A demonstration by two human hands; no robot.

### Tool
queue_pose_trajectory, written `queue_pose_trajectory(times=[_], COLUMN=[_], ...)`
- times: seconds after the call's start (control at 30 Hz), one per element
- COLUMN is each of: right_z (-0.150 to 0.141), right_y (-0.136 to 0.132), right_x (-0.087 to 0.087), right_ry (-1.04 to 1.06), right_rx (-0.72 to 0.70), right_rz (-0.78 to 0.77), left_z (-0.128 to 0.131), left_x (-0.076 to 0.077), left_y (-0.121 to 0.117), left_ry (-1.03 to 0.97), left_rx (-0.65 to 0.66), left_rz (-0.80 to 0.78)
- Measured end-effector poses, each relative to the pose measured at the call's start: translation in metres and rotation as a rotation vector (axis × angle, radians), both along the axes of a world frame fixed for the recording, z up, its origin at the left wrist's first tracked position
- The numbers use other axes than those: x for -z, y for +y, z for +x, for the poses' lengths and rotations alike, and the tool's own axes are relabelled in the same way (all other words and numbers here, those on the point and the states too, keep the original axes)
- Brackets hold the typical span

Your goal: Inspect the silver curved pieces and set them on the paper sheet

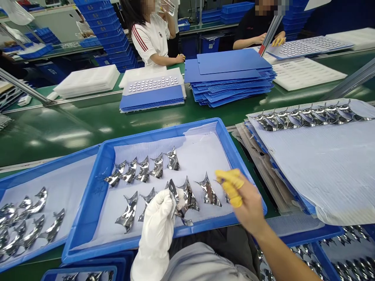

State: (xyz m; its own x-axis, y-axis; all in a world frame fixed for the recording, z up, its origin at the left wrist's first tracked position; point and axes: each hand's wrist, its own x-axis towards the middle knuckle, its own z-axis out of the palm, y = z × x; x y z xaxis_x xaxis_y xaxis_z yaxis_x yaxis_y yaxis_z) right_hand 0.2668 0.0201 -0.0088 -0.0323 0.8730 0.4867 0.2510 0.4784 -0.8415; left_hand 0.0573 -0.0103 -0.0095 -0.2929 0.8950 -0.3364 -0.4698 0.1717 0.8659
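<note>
My left hand, in a white glove, pinches a shiny chrome piece with curved, pointed ends, held up over the blue tray. My right hand wears yellow finger covers and is slightly blurred. Its fingers are apart above the tray's right side, with nothing visible in them. Partly hidden by those fingers is a chrome piece in the front row. Left of it another chrome piece lies on the white liner. A back row of chrome pieces lies farther away.
A second blue tray with chrome pieces adjoins at left. At right, a stack of white-covered sheets bears a chrome row. Blue sheets are piled across the green bench. Two people work beyond; more filled trays lie below.
</note>
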Motion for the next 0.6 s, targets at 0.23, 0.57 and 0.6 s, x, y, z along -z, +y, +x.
queue_pose_trajectory(times=[0.23,0.57,0.6], right_z=[0.019,0.092,0.104], right_y=[0.011,0.066,0.073], right_x=[0.003,0.044,0.054], right_ry=[-0.077,-0.768,-0.812], right_rx=[0.139,0.456,0.465], right_rz=[-0.049,-0.385,-0.437], left_z=[0.007,-0.002,-0.004], left_x=[0.001,0.005,0.009], left_y=[0.003,0.011,0.013], left_ry=[-0.192,-0.013,0.019], left_rx=[0.145,0.232,0.221], left_rz=[-0.046,-0.12,-0.117])
